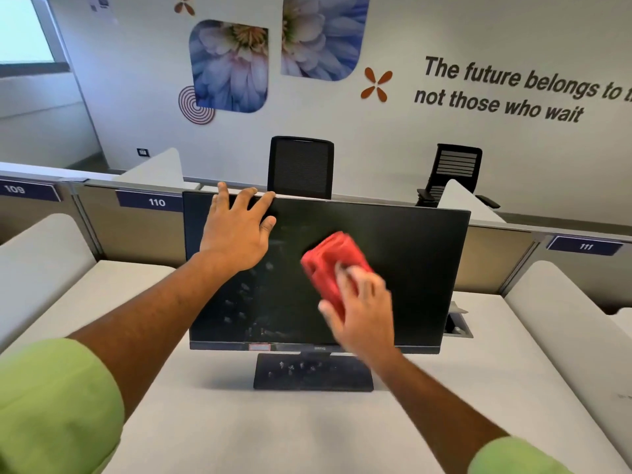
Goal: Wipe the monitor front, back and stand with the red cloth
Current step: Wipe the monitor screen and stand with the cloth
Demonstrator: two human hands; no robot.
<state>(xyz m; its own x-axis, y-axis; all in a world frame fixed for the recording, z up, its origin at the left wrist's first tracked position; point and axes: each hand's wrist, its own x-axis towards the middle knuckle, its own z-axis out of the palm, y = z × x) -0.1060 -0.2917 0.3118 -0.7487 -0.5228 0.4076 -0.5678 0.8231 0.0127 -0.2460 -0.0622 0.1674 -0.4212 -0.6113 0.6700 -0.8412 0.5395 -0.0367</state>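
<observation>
A black monitor (403,254) stands on a white desk (260,425), its dark screen facing me with pale smudges on the lower left part. Its flat black stand base (313,372) also carries pale specks. My left hand (239,227) grips the monitor's top edge near the left corner, fingers hooked over the rim and thumb on the screen. My right hand (362,306), blurred by motion, presses a folded red cloth (330,261) flat against the middle of the screen.
Grey padded dividers (44,254) flank the desk on both sides. A partition with number plates 109, 110 and 111 runs behind the monitor. Two black office chairs (301,165) stand beyond it. A cable port (458,325) sits in the desk at the right of the monitor.
</observation>
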